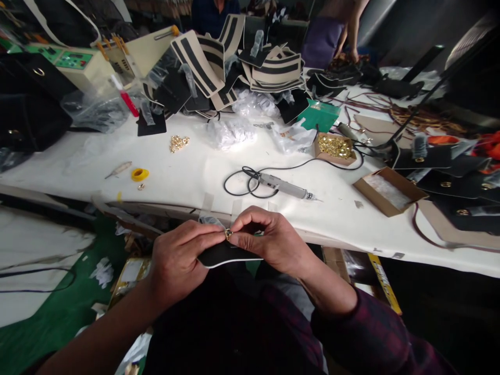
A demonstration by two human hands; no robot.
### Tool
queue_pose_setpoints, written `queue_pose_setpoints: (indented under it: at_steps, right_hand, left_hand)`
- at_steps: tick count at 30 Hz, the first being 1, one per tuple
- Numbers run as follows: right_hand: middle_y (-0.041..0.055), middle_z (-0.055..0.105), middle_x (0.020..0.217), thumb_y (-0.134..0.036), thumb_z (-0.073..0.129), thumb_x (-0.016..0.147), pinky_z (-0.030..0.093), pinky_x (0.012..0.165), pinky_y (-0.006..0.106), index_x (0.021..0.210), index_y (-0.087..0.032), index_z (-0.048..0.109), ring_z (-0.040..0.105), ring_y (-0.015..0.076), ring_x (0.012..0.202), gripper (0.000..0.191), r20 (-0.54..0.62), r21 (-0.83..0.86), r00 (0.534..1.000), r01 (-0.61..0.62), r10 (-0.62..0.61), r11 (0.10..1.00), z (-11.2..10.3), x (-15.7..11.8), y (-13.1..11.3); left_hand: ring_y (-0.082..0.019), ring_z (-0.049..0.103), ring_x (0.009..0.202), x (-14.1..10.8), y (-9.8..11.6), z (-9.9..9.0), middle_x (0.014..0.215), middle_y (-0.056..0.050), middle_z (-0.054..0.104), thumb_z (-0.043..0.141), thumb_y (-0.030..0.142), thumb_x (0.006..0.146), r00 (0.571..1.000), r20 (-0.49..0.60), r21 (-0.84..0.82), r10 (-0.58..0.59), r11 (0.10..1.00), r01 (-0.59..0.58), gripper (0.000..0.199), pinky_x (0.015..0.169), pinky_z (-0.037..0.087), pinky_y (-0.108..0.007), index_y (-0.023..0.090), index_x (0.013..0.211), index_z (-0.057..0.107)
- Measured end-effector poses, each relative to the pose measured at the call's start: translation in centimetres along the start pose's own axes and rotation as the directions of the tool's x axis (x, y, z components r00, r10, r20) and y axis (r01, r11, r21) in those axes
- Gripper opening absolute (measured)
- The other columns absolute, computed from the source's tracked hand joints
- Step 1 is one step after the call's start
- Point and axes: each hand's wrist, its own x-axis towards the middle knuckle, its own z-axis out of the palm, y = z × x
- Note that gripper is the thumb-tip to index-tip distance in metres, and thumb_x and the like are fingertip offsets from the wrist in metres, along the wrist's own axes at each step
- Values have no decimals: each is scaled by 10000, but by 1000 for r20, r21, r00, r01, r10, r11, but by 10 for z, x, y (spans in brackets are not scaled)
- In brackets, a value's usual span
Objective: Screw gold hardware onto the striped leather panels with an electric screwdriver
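My left hand [177, 258] is closed around the left side of a black leather panel [226, 254] with a pale edge, at the front edge of the table. At the panel's upper side sits a small gold metal fitting [228, 234]. My right hand [269, 237] pinches this fitting between thumb and forefinger, and the left fingertips touch it from the other side. Clear plastic wrap [211, 220] shows behind the left fingers. A grey electric screwdriver [285, 186] lies beyond my hands, its black cable looped on the white table [187, 177].
Gold fittings [179, 143] lie in a small pile. A yellow tape roll [139, 174] is at left. To the right stand a box of gold pieces [335, 147] and an open cardboard box [389, 191]. Striped panels [273, 70] are heaped behind; a person's arm [353, 31] reaches in beyond.
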Motion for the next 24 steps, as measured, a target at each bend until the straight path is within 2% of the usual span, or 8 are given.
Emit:
queue_pose_setpoints:
  at_steps: [4, 9, 14, 15, 18, 21, 22, 24]
  right_hand:
    - [37, 725, 893, -454, 853, 846, 522, 757, 294, 899, -169, 802, 669, 172, 819, 295, 9, -78, 999, 42, -42, 996, -3, -2, 0]
    - [59, 745, 995, -413, 757, 944, 517, 853, 317, 1022, -181, 807, 686, 198, 929, 250, 46, -190, 993, 119, -112, 975, -15, -7, -2]
    - [47, 716, 1119, -426, 944, 731, 513, 912, 322, 1188, -200, 746, 645, 218, 1030, 546, 183, -113, 982, 70, -48, 991, -31, -13, -1]
    - [42, 713, 1094, -402, 944, 728, 512, 899, 314, 1167, -193, 743, 638, 209, 1008, 526, 176, -123, 984, 61, -38, 991, -33, -14, 0]
    - [25, 703, 978, -327, 816, 852, 505, 813, 280, 1062, -171, 743, 622, 166, 882, 271, 77, -186, 996, 52, -38, 981, -38, -13, 0]
    - [17, 720, 928, -288, 727, 888, 493, 757, 266, 1032, -169, 762, 624, 156, 822, 190, 62, -284, 998, 24, -6, 958, -50, -4, -4]
    - [17, 732, 926, -291, 720, 881, 491, 740, 265, 1040, -171, 771, 633, 162, 819, 206, 80, -310, 996, -10, 37, 951, -56, 2, -5]
    - [19, 750, 903, -305, 725, 846, 489, 698, 268, 1045, -169, 788, 650, 177, 802, 249, 117, -342, 980, -114, 163, 933, -69, 16, -5]
  left_hand:
    - [-175, 776, 880, -2, -3, 6, 1047, -50, 821, 762, 103, 871, 999, 13, -24, -39, 999, 40, 218, 810, 624, -292, 229, 1049, 762]
    - [-171, 779, 913, 0, -5, 13, 1018, -45, 821, 729, 96, 890, 994, 29, -28, -106, 994, 107, 191, 857, 611, -281, 218, 1029, 776]
    - [-141, 774, 899, 12, -1, 19, 981, -28, 819, 700, 92, 916, 986, 39, -124, -160, 979, 164, 170, 849, 591, -230, 212, 1002, 783]
    - [-139, 772, 901, 14, 0, 21, 975, -21, 819, 700, 104, 923, 985, 45, -146, -168, 974, 173, 154, 858, 588, -229, 215, 989, 784]
    - [-144, 766, 872, 19, 4, 30, 943, -7, 817, 689, 154, 939, 969, 99, -182, -226, 953, 242, 126, 846, 579, -240, 223, 967, 790]
    - [-178, 761, 844, 23, 3, 47, 932, -13, 820, 692, 251, 935, 911, 169, -217, -376, 887, 407, 115, 803, 579, -275, 228, 964, 801]
    - [-197, 767, 865, 24, 0, 54, 954, -19, 827, 700, 296, 928, 873, 209, -241, -440, 842, 482, 140, 807, 585, -290, 232, 991, 808]
    - [-243, 780, 931, 26, -6, 70, 1005, -29, 838, 724, 387, 899, 764, 320, -301, -561, 704, 643, 242, 835, 599, -326, 233, 1063, 813]
